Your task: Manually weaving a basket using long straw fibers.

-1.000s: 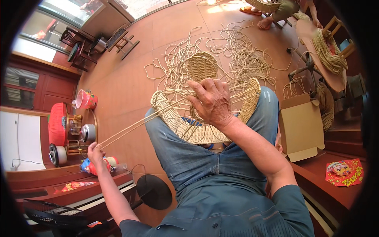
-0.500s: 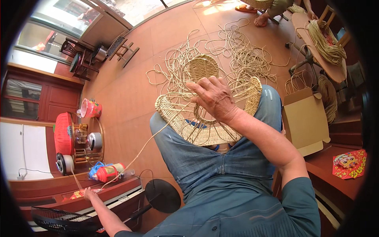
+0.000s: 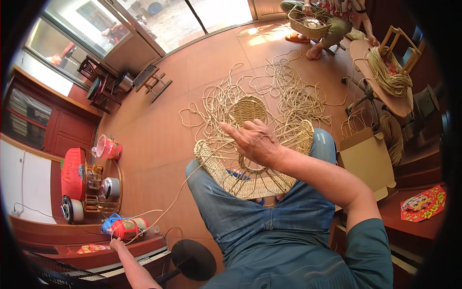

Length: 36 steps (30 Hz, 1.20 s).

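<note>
A half-woven straw basket piece [image 3: 260,189] lies across my knees, with a curved woven band and thin spokes running to a small ring. My right hand [image 3: 255,142] is closed over the spokes above the ring; its fingertips are hidden. A round woven disc [image 3: 249,110] stands just beyond it. My left hand [image 3: 115,244] is stretched far out to the lower left, with its fingers pinched on a straw cord [image 3: 185,177]. That cord sags from the work past my left knee to the hand, where it forms a loose loop.
Tangled straw cords [image 3: 301,98] cover the floor ahead. To the right are an open cardboard box [image 3: 368,161] and a board [image 3: 363,60] bearing a cord coil [image 3: 387,77]. Another person [image 3: 332,24] sits at the far right with a woven basket [image 3: 308,26]. A black round stool [image 3: 192,260] stands at lower left.
The view has tilted up, showing more of the far room. The cord to my left hand has gone from fairly taut to slack. My right hand stays over the weaving.
</note>
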### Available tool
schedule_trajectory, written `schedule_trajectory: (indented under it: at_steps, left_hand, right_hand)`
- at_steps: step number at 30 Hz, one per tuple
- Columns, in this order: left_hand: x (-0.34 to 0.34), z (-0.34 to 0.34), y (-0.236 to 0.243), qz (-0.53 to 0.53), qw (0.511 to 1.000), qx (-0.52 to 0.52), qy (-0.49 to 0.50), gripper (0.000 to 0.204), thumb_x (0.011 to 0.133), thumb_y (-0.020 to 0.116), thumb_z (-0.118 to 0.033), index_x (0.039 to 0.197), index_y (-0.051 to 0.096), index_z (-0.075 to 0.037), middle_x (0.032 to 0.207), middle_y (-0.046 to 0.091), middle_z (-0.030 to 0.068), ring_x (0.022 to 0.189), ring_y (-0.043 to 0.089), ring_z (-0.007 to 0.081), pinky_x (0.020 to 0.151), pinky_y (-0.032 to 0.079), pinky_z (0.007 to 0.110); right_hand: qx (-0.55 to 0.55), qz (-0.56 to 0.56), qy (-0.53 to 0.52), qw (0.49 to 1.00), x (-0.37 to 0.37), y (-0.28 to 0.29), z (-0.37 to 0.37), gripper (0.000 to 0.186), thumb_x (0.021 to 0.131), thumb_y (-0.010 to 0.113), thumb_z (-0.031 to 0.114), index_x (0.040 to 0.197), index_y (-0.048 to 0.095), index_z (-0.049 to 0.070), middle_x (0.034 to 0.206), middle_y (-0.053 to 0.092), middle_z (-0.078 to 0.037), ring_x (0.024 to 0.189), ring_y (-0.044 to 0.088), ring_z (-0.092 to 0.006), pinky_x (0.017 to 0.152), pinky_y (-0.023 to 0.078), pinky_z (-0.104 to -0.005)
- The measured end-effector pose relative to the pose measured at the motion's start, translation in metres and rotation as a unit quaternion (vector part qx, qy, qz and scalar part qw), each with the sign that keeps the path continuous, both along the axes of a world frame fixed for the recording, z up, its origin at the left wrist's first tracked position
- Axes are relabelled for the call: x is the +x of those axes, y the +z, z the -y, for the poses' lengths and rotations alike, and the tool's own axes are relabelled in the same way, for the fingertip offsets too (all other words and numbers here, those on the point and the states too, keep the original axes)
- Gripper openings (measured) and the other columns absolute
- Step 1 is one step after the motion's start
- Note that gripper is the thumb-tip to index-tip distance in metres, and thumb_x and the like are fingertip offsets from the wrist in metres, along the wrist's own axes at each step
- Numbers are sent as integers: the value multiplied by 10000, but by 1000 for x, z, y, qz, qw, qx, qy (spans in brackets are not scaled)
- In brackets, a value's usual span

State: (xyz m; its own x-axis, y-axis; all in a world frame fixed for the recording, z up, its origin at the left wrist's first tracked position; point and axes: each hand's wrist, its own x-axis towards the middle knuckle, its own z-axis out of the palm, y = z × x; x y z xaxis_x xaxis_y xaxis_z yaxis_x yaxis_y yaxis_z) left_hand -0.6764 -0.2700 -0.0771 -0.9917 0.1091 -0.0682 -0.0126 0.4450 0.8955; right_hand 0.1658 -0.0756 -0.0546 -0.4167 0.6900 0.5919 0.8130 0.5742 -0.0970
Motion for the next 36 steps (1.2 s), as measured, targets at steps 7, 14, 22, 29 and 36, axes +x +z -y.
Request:
schedule_trajectory:
  at_steps: [7, 14, 22, 29, 36]
  left_hand:
    - [78, -25, -45, -9, 960, -145, -238, 194, 981, 701, -115, 1160, 632, -88, 692, 590, 16, 428, 483, 142, 363, 362, 325]
    - [292, -70, -55, 12, 863, -19, -505, 248, 1059, 699, -135, 1290, 690, -45, 864, 656, 16, 664, 590, 80, 549, 454, 240]
    - [585, -117, 56, -135, 735, 79, -659, 199, 1057, 702, -126, 1196, 778, -5, 1082, 790, 127, 950, 756, 254, 872, 589, 365]
    - [690, -148, 37, -330, 676, 201, -628, 307, 1007, 707, -86, 1308, 732, -32, 1185, 726, 140, 1112, 685, 347, 983, 558, 457]
    - [746, -72, -10, -325, 471, 211, -792, 205, 997, 762, -258, 964, 649, -90, 885, 626, 96, 903, 643, 317, 856, 519, 462]
  right_hand:
    - [-44, -16, -65, 997, -11, 0, -11, 754, 897, 681, 55, 1631, 514, 75, 759, 674, -41, 737, 691, -234, 759, 517, -391]
    - [-107, -90, -55, 989, -27, 6, -16, 745, 970, 664, 63, 1672, 414, 62, 1017, 728, -159, 892, 747, -344, 815, 590, -488]
    - [-126, -252, -58, 958, -28, 9, 1, 686, 982, 758, 70, 1612, 501, 154, 873, 702, -124, 765, 724, -333, 714, 577, -478]
    - [-371, -641, 57, 669, 3, 15, 27, 377, 1075, 660, 104, 1447, 602, 89, 848, 521, 66, 650, 435, -37, 542, 369, -222]
    - [-315, -580, -86, 747, 176, 30, 59, 359, 1035, 614, 112, 1393, 637, 87, 747, 449, 123, 569, 337, 12, 467, 251, -194]
